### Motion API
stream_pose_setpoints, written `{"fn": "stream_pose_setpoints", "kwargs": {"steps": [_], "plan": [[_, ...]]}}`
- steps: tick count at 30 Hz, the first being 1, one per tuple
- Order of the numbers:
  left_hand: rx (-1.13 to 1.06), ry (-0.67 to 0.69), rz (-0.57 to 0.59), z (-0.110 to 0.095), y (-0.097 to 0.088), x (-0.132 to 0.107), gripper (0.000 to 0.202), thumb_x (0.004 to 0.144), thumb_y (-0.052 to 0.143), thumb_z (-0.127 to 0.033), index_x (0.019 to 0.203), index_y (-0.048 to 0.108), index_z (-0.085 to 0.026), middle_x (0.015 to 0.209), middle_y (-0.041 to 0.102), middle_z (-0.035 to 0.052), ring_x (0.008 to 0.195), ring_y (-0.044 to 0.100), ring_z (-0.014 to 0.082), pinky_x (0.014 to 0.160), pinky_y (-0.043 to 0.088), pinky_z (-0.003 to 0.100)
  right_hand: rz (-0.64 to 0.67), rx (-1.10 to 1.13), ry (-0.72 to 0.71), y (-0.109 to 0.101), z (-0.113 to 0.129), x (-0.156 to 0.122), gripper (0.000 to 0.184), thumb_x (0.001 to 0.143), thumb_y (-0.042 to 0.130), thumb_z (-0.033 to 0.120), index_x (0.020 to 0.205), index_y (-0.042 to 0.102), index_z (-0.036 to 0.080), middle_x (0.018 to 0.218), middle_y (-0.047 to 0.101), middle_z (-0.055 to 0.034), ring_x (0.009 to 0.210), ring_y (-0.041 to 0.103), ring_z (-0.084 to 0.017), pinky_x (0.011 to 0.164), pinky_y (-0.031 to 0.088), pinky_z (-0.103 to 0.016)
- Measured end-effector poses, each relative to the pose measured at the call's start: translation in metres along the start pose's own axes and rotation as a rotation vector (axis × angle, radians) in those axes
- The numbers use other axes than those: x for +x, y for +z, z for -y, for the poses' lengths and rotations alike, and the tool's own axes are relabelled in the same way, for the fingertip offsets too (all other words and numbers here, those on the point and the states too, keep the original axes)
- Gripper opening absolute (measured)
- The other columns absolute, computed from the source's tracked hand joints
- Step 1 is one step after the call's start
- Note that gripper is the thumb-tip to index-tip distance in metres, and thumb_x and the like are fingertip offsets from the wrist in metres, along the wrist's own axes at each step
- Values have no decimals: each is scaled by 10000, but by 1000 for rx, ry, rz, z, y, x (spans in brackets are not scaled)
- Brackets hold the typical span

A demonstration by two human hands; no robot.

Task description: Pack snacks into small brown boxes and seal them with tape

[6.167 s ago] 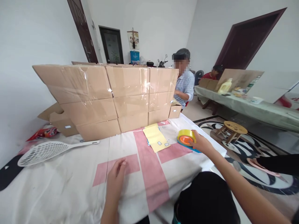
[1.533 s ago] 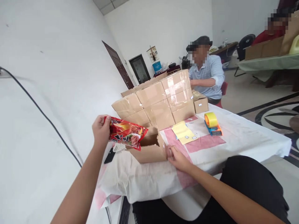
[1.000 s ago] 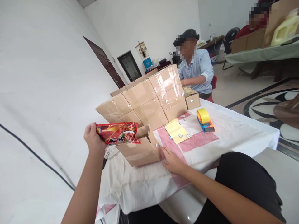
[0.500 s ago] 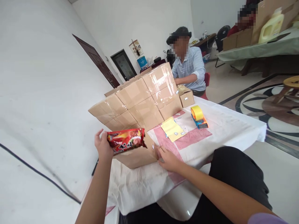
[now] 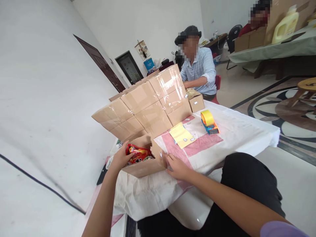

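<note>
My left hand point(image 5: 121, 157) is closed on the left end of a shiny red food packet point(image 5: 140, 154), its fingers at the top of an open cardboard box point(image 5: 145, 168). The packet lies mostly inside this box, below the rim. On the box's right end, beside a small white label, my right hand point(image 5: 178, 167) grips the cardboard with its fingertips. The box stands at the near edge of the table, and its inside below the packet is hidden.
Taped cardboard boxes point(image 5: 153, 108) form a stacked wall behind. To the right lie yellow sheets point(image 5: 182, 135) with labels and a tape dispenser point(image 5: 209, 122) on the tablecloth point(image 5: 237, 131). A person in a hat point(image 5: 201, 67) sits beyond, near a smaller box point(image 5: 197, 103).
My left hand has lowered the red packet from above the box into its opening. My right hand stays at the box's right end.
</note>
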State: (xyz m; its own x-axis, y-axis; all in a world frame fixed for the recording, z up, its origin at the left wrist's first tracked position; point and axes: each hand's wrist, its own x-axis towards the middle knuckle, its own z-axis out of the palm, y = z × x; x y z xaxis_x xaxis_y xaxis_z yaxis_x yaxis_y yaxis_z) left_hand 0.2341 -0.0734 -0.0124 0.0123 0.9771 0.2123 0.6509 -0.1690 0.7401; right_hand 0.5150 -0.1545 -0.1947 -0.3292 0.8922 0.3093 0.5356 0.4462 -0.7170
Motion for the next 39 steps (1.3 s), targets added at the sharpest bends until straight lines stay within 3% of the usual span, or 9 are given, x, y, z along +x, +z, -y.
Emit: {"fn": "stream_pose_setpoints", "kwargs": {"steps": [8,17,22,24,27,30,33,35,39], "plan": [[83,88,-14,-11,-5,-6,352,686,753,-496,862,648,-209,820,720,53,779,673,263,721,531,354,3,-55,-23,0,3,1,766,805,623,194,1511,342,96,1427,446,-212,1305,472,-334,1071,419,-459],[-279,244,-458,-60,-34,-39,363,739,803,-448,942,637,-197,917,706,26,818,662,179,711,559,280,-90,-17,-10,-3,6,3,471,847,582,208,1303,514,115,1250,563,-165,1043,617,-285,885,512,-423],[-526,298,-604,-89,-32,-54,302,714,838,-298,900,625,-194,823,666,-21,687,588,108,642,531,211,-363,182,-182,-23,18,17,218,897,527,179,1104,592,166,1019,633,-85,879,628,-204,796,511,-345],[-564,312,-612,-97,-26,-60,281,724,830,-277,895,623,-192,781,646,-32,652,569,103,614,520,207,-435,327,-217,-39,27,19,206,904,572,232,1102,590,179,933,638,-48,759,611,-163,707,505,-295],[-589,358,-606,-106,-6,-72,286,739,830,-278,915,624,-188,816,667,-16,698,607,109,632,523,206,-446,428,-267,-66,40,12,522,845,714,333,1308,524,185,891,663,-28,748,635,-167,683,518,-283],[-573,516,-483,-113,23,-88,300,745,832,-282,923,602,-206,927,704,11,862,688,173,802,583,319,-466,403,-392,-87,46,-1,861,780,806,432,1488,377,197,1176,673,-116,996,673,-232,809,558,-329],[-533,709,-260,-122,44,-100,243,752,816,-226,849,594,-232,1217,678,39,1284,573,287,1084,483,522,-498,292,-628,-97,46,-10,692,905,701,394,1499,392,221,1367,596,-147,1220,608,-251,937,543,-350],[-529,729,-244,-126,50,-104,246,723,828,-186,831,616,-245,1390,590,17,1435,414,286,1175,395,519,-601,117,-712,-99,45,-12,511,978,603,279,1465,461,211,1364,598,-158,1235,597,-244,942,535,-356],[-643,412,-385,-127,55,-105,285,755,808,-311,990,660,-250,1345,620,53,1278,569,294,1075,481,479,-838,-249,-680,-101,44,-16,415,970,554,97,1355,579,251,1361,606,-139,983,623,-212,803,514,-365]]}}
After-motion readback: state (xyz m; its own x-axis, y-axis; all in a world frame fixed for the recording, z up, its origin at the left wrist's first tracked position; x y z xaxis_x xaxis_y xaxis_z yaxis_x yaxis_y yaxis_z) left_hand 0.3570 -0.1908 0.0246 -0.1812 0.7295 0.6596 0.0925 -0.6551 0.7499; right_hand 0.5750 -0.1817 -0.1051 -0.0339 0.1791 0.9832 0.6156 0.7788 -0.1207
